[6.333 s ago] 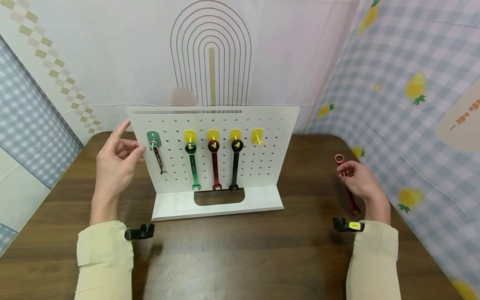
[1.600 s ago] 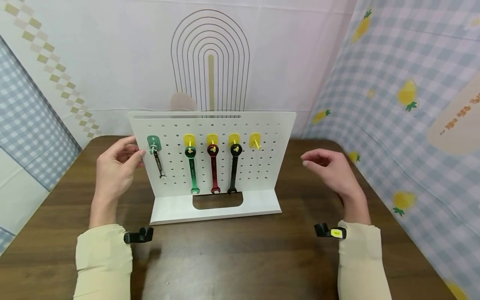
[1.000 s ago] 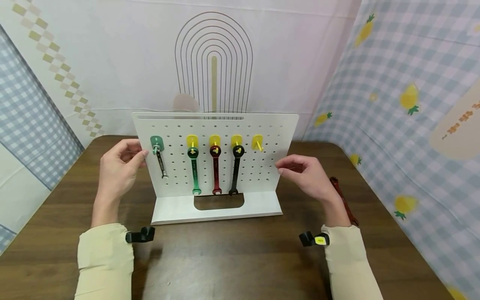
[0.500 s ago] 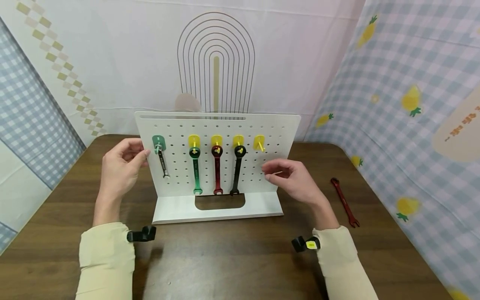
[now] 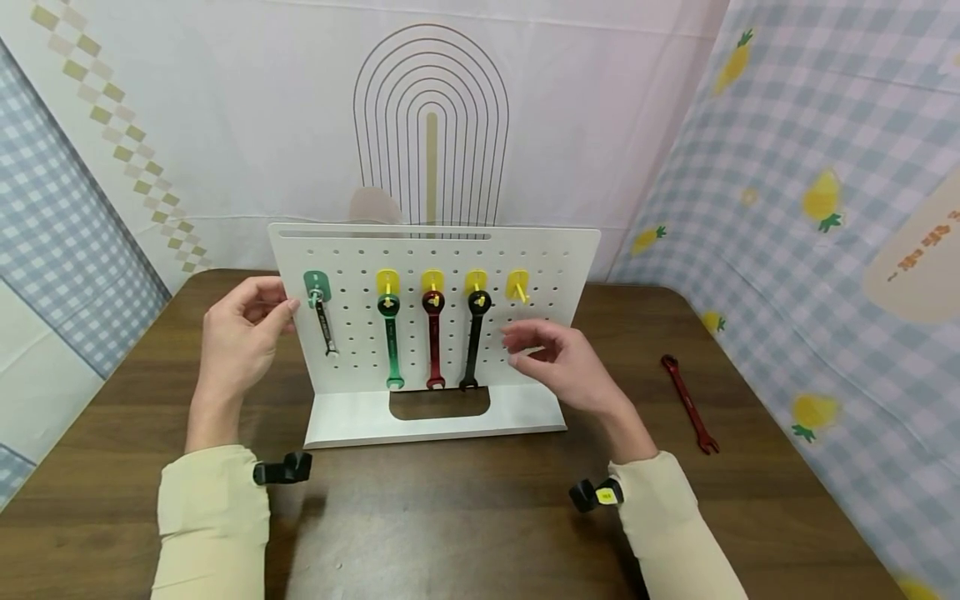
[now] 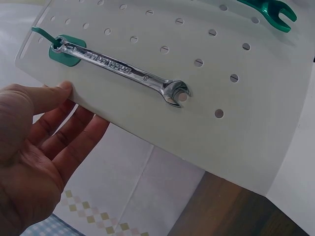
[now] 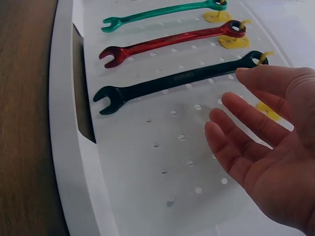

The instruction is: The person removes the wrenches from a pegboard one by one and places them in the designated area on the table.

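Observation:
My left hand [image 5: 243, 329] pinches the left edge of a white pegboard [image 5: 558, 275], thumb in front and fingers behind. A small silver wrench [image 6: 118, 66] hangs from a green hook [image 5: 317, 283] beside that thumb. Green [image 5: 392, 346], red [image 5: 434, 342] and black [image 5: 473, 346] wrenches hang from yellow hooks further right. My right hand [image 5: 558, 358] holds nothing; it hovers before the board's right part, fingers loosely bent, close to the black wrench in the right wrist view. Another red wrench [image 5: 688, 404] lies on the table to the right.
A bare yellow hook [image 5: 517, 286] is on the board, above my right hand. The board's white base [image 5: 345, 417] has a cut-out and stands on a brown wooden table [image 5: 420, 517]. Patterned cloth [image 5: 765, 250] hangs behind and at both sides.
The red wrench my right hand held at the far right now lies on the table. My right hand has moved left across the board's front towards the black wrench. My left hand keeps its place.

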{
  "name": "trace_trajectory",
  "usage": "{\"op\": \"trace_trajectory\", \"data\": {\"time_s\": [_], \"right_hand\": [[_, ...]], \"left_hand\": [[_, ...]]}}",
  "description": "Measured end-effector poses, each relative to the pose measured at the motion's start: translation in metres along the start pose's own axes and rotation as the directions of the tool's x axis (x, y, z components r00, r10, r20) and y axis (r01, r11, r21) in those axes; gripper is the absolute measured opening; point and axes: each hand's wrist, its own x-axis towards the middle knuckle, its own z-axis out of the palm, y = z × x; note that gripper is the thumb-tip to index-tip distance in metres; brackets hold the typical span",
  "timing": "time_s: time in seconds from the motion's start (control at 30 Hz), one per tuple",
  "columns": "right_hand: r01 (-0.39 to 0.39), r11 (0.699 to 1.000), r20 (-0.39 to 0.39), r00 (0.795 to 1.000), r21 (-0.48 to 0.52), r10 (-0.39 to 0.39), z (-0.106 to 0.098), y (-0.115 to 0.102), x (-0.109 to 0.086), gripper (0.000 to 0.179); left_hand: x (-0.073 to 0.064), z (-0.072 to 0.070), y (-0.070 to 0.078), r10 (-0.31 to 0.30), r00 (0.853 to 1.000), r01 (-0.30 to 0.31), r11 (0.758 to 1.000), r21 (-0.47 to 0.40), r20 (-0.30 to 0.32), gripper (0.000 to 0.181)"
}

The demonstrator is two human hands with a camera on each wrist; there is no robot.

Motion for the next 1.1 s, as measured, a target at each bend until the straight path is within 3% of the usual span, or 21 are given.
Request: {"op": "trace_trajectory", "data": {"time_s": [0.23,0.83,1.1], "right_hand": [[0.019,0.999,0.009,1.000,0.044,-0.020,0.010,-0.002,0.002,0.039],[0.044,0.999,0.093,0.995,-0.004,-0.043,0.031,-0.001,0.004,0.047],[0.027,0.999,0.096,0.995,0.036,-0.031,0.036,0.001,0.004,0.052]], "left_hand": [[0.000,0.000,0.000,0.003,1.000,-0.003,1.000,0.000,-0.002,0.023],[-0.001,0.000,0.004,-0.017,1.000,0.017,1.000,0.015,0.002,0.023],[-0.001,-0.001,0.007,-0.010,1.000,0.010,1.000,0.005,0.000,0.022]]}}
